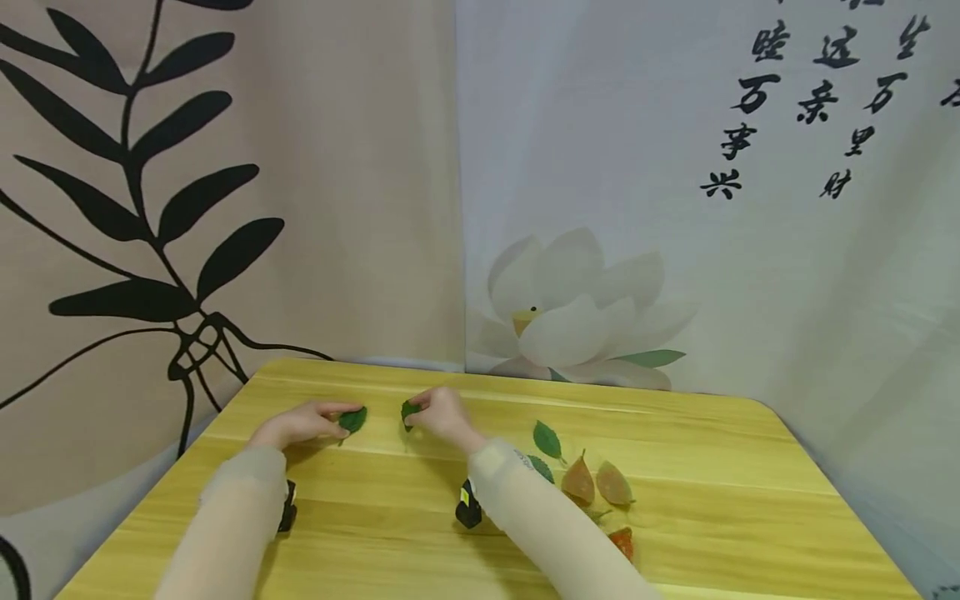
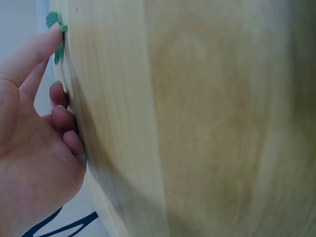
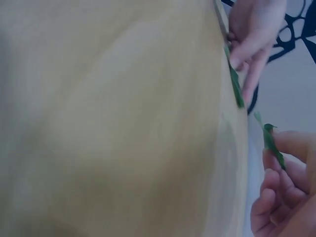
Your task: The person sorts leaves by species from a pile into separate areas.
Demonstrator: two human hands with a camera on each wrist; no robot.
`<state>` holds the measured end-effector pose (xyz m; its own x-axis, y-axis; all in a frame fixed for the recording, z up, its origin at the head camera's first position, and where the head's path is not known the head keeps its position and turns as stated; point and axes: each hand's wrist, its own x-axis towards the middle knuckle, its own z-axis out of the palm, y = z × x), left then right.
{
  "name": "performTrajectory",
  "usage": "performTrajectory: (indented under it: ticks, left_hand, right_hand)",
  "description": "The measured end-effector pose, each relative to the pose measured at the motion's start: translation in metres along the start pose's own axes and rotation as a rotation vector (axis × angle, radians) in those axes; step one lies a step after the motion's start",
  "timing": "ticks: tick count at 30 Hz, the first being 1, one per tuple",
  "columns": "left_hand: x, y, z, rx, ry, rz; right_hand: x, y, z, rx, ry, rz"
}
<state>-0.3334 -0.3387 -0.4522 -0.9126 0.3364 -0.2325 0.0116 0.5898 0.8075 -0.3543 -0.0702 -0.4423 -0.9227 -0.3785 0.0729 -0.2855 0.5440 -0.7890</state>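
A: Leaves 1st. Clock centred mid-table, 12 = far edge.

B: Grn leaf A [image 1: 352, 419]: approx 10 o'cl., flat on table [image 1: 750, 500]. Grn leaf B [image 1: 410, 412]: approx 11 o'cl., near A, not touching it.

A: Hands?

B: Apart. R hand [image 1: 444, 414] pinches leaf B btwn thumb & finger, other fingers curled. L hand [image 1: 303, 422]: thumb + index at leaf A; can't tell if pinching or only touching.

A: Other specimens?

B: Grp at 2–4 o'cl., partly behind R sleeve [image 1: 555, 517]: grn leaf C [image 1: 547, 439] at 2; grn leaf D [image 1: 542, 468] just below it; two orange-brn leaves [image 1: 614, 483] side by side at approx 3; red leaf [image 1: 622, 543] at approx 4, part hidden.

A: Labels, writing?

B: R cuff has small gray lettering, illegible. Blk device [image 1: 468, 505] at R wrist, w/ yellow patch, no text readable at this res. Backdrop [image 1: 375, 208], 1–2 o'cl.: blk brush characters [image 1: 738, 142], cols incl. 万事兴 & 万里财; upper ones cut by frame.

A: Other prints?

B: Pale lotus [image 1: 573, 308] approx 1 o'cl.; blk plant [image 1: 135, 167] approx 10.
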Motion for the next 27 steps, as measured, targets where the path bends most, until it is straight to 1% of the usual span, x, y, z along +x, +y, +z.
performTrajectory:
  ticks: [2, 5, 9, 11, 14, 17, 22, 27]
  left_hand:
    - [0.002, 0.000, 0.001, 0.016, 0.007, 0.001]
    - [0.005, 0.000, 0.003, 0.006, 0.012, -0.003]
    - [0.007, 0.000, 0.004, -0.005, 0.010, -0.003]
    - [0.007, 0.001, 0.004, -0.014, 0.006, 0.000]
    - [0.007, 0.001, 0.004, -0.010, -0.002, 0.003]
    - [0.007, 0.002, 0.002, -0.015, 0.003, -0.012]
    - [0.007, 0.001, 0.001, -0.018, 0.015, -0.027]
    - [0.004, 0.000, 0.000, -0.012, 0.014, -0.040]
  right_hand:
    - [0.000, 0.000, 0.008, -0.027, -0.005, 0.003]
    - [-0.001, 0.000, 0.017, -0.077, -0.010, -0.001]
    - [-0.002, -0.001, 0.024, -0.131, -0.015, -0.018]
    - [-0.001, -0.001, 0.026, -0.140, -0.021, -0.015]
    - [0.000, -0.001, 0.029, -0.145, -0.031, 0.001]
    - [0.004, -0.001, 0.030, -0.162, -0.044, -0.005]
    - [0.009, -0.001, 0.029, -0.234, -0.092, -0.038]
    - [0.011, -0.002, 0.029, -0.321, -0.124, -0.032]
